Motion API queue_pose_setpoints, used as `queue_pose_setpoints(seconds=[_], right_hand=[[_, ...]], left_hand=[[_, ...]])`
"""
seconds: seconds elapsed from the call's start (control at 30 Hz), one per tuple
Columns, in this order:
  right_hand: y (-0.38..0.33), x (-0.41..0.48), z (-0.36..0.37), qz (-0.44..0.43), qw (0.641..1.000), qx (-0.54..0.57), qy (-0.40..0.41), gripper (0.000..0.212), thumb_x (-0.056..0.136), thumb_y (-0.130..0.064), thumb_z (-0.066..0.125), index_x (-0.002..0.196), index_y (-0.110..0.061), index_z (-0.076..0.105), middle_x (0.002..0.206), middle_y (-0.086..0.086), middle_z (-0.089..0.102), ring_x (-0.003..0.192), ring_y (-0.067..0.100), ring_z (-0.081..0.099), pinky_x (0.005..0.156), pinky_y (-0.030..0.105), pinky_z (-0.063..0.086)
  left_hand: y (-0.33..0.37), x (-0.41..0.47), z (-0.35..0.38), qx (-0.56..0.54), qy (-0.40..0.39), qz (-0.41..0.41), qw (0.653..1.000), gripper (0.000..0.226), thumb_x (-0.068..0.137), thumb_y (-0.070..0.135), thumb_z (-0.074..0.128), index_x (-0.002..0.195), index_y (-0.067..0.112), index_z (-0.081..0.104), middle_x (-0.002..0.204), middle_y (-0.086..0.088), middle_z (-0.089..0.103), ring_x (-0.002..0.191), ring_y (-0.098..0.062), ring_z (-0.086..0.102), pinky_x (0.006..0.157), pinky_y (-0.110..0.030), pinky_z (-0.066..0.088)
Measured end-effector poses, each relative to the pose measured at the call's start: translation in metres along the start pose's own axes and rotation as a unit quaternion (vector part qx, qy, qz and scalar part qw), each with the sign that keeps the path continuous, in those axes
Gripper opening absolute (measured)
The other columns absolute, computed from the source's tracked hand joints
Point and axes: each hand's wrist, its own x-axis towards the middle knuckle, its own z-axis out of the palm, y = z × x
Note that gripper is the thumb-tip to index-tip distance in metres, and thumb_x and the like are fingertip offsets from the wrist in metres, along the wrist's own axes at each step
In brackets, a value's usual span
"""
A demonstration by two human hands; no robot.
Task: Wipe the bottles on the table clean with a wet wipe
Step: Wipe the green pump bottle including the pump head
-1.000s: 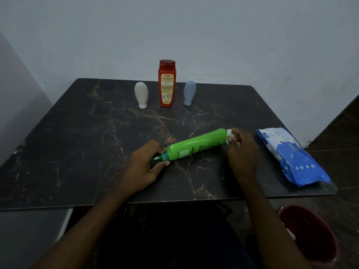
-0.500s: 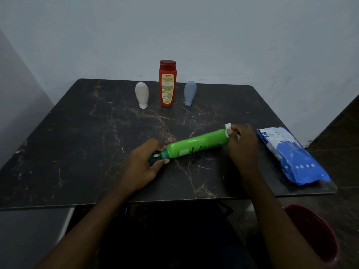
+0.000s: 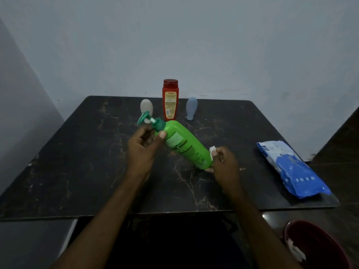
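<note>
Green pump bottle [image 3: 186, 146] tilts well inside table [image 3: 77, 171] edges; left hand [image 3: 139, 150] grips its neck, right hand [image 3: 225, 164] pinches wipe [image 3: 212, 150] at base.

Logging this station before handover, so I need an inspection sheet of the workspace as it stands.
Surface: dark marbled table.
Job's things: green pump bottle tilted, pump end raised; red bottle, white bottle, grey-blue bottle upright at back; wet wipe at green bottle's base.
Clutter: blue wipes pack near right edge.
Grippers: left hand grips green bottle's neck; right hand pinches the wipe.
Cables: nothing seen.
Surroundings: plain wall; dark red bin below right, white scraps inside.
</note>
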Motion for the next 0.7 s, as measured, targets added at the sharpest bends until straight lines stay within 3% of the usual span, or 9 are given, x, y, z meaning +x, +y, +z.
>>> queue_pose_setpoints(seconds=[0.07,0.2,0.3,0.4,0.5,0.6,0.7], right_hand=[[-0.003,-0.012,0.014,0.018,0.999,0.027,-0.006,0.013,0.101,-0.022,0.050,0.093,-0.018,0.060,0.097,0.005,0.068,0.084,0.018,0.071,0.067,0.042,0.062],[-0.003,-0.034,0.042,-0.007,0.999,0.037,-0.011,0.015,0.096,-0.026,0.052,0.083,-0.022,0.059,0.083,-0.001,0.069,0.076,0.018,0.070,0.065,0.047,0.061],[-0.010,-0.049,0.052,-0.029,0.998,0.050,-0.040,0.018,0.097,-0.016,0.054,0.080,-0.015,0.057,0.081,0.006,0.066,0.077,0.027,0.069,0.063,0.045,0.061],[-0.016,-0.053,0.045,-0.080,0.995,0.025,-0.048,0.014,0.094,-0.018,0.061,0.080,-0.020,0.065,0.078,-0.002,0.067,0.075,0.013,0.067,0.068,0.034,0.059],[-0.022,-0.049,0.017,-0.099,0.995,0.000,0.008,0.008,0.093,-0.025,0.065,0.091,-0.030,0.071,0.089,-0.011,0.067,0.083,-0.005,0.061,0.069,0.008,0.046],[-0.022,-0.042,-0.014,-0.107,0.993,0.037,0.043,0.016,0.093,-0.023,0.066,0.103,-0.035,0.069,0.097,-0.012,0.068,0.087,-0.004,0.064,0.077,0.019,0.054],[-0.020,-0.040,-0.034,-0.128,0.988,0.026,0.084,0.016,0.091,-0.023,0.068,0.107,-0.028,0.070,0.095,-0.010,0.071,0.087,0.003,0.068,0.078,0.031,0.058]], left_hand=[[0.001,0.000,0.014,0.007,0.002,0.005,1.000,0.040,0.088,0.027,0.079,0.123,0.013,0.066,0.113,-0.002,0.075,0.108,-0.020,0.071,0.091,-0.044,0.059],[0.003,-0.010,0.044,0.043,0.002,0.028,0.999,0.076,0.081,0.017,0.087,0.143,0.017,0.042,0.126,-0.003,0.066,0.113,-0.017,0.068,0.092,-0.036,0.060],[0.008,-0.011,0.054,0.120,0.013,0.078,0.990,0.084,0.074,0.021,0.092,0.136,0.028,0.037,0.120,0.010,0.061,0.106,-0.002,0.065,0.085,-0.020,0.056],[0.014,-0.005,0.052,0.231,-0.030,0.111,0.966,0.081,0.074,0.024,0.088,0.132,0.029,0.032,0.111,0.021,0.054,0.096,0.006,0.060,0.074,-0.013,0.049],[0.013,0.003,0.041,0.342,-0.128,0.124,0.923,0.079,0.074,0.038,0.083,0.134,0.029,0.033,0.113,0.010,0.056,0.095,-0.006,0.060,0.076,-0.029,0.054],[0.005,0.010,0.031,0.476,-0.227,0.109,0.842,0.097,0.077,0.055,0.078,0.153,0.027,0.025,0.140,0.000,0.050,0.116,-0.016,0.055,0.091,-0.037,0.050],[-0.002,0.014,0.030,0.554,-0.293,0.109,0.772,0.107,0.077,0.067,0.071,0.160,0.027,0.017,0.148,-0.002,0.046,0.120,-0.020,0.055,0.091,-0.037,0.050]])
